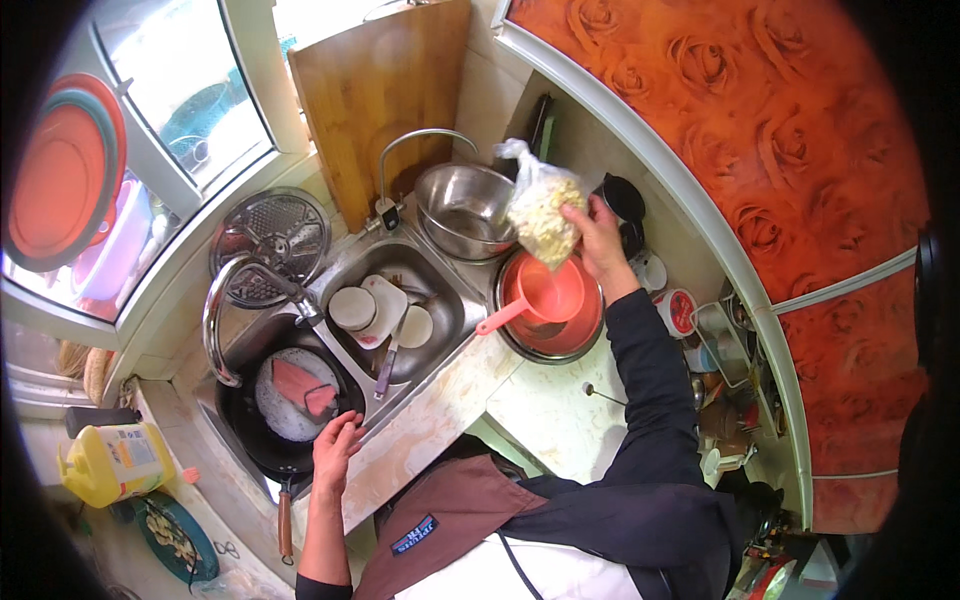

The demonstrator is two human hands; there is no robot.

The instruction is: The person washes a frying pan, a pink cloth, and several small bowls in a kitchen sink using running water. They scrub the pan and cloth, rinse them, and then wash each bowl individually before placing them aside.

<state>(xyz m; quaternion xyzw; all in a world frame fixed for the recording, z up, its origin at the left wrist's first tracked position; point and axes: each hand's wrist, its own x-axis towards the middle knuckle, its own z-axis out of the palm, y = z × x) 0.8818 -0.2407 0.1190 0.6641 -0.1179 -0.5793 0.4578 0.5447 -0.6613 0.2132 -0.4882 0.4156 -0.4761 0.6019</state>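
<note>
My right hand point(600, 232) grips a knotted clear plastic bag point(546, 210) of pale yellow, crumbly pieces, raised above a pink plastic dipper point(551, 291). That dipper rests on an orange basin point(592, 304). My left hand point(337, 442), empty with loosely bent fingers, hovers by the rim of a dark wok point(247, 427) in the left sink bowl. Inside the wok, a pink cloth point(294, 381) lies in sudsy water. Small bowls point(352, 308), a white dish point(385, 304) and a knife with a purple handle point(385, 373) are in the other sink bowl.
A steel basin point(469, 214) stands behind the sink near a large wooden board point(375, 97). The chrome faucet point(217, 315) arches over the wok. A yellow detergent jug point(124, 459) and a teal basket point(176, 536) sit at the left. Red rose-patterned cabinets point(705, 97) overhang the right side.
</note>
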